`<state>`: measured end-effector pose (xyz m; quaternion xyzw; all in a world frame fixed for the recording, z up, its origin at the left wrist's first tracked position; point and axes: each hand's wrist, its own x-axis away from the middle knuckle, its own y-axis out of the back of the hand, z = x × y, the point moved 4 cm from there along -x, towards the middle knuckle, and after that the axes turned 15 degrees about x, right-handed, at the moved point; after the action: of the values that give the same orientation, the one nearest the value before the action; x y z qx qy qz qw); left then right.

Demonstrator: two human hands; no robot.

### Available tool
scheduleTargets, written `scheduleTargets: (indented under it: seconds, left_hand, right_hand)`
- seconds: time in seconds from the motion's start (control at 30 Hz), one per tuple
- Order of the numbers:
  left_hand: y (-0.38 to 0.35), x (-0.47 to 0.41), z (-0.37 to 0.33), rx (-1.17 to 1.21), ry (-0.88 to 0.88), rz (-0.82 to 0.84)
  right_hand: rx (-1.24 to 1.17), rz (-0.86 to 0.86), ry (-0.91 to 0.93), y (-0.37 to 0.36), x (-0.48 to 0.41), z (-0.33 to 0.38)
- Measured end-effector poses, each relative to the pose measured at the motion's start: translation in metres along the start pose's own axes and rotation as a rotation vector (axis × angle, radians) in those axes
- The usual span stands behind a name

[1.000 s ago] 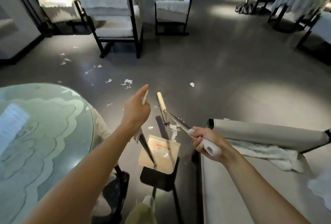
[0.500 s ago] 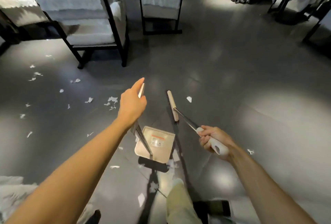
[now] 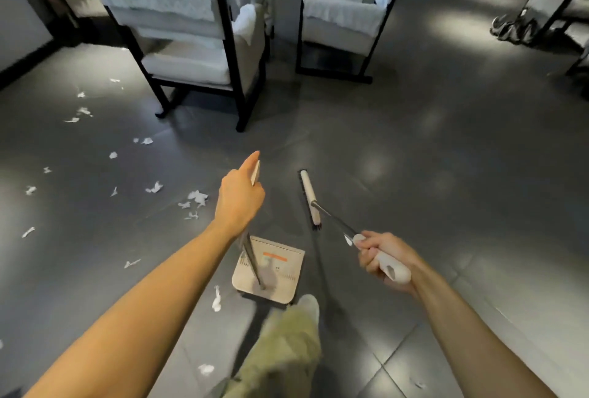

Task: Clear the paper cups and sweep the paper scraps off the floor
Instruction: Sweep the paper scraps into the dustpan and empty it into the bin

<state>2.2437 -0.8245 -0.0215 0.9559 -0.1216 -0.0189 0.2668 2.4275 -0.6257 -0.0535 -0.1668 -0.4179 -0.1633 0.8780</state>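
While the right hand (image 3: pixel 381 257) curls all its fingers round the white grip of the broom (image 3: pixel 308 195), we see the thin metal shaft run from that grip up and to the left, away from the person. It ends at a pale, bar-shaped head whose long axis lies nearly fore-and-aft, its far end leaning slightly left. Bristles show only as a dark fringe along the head's left edge, and we cannot tell whether they touch the floor (image 3: pixel 414 174). The left hand (image 3: pixel 239 203) closes round the top of the upright handle of the dustpan (image 3: pixel 280 273), forefinger stretched straight along the pale grip. It hides the part it holds, and the dark rod shows again below the wrist, slanting down to the pan. The pan lies below the left hand and left of the right hand, its face smeared by blur and its near edge cut off by a shoe (image 3: pixel 307 302) and an olive trouser leg (image 3: pixel 287 350). Paper scraps (image 3: pixel 197 197) lie scattered on the floor left of the left hand, the nearest cluster just beside it.
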Motion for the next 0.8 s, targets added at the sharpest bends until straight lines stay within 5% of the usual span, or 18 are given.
scheduleTargets:
  seconds: [0.47, 0.8]
  left_hand:
    - [-0.088, -0.144, -0.032, -0.017, 0.237, -0.231]
    - [-0.226, -0.084, -0.077, -0.043, 0.354, -0.601]
  right_hand:
    - [0.373, 0.192, -0.2, 0.053, -0.174, 0.223]
    - [0.716, 0.408, -0.243, 0.179, -0.244, 0.281]
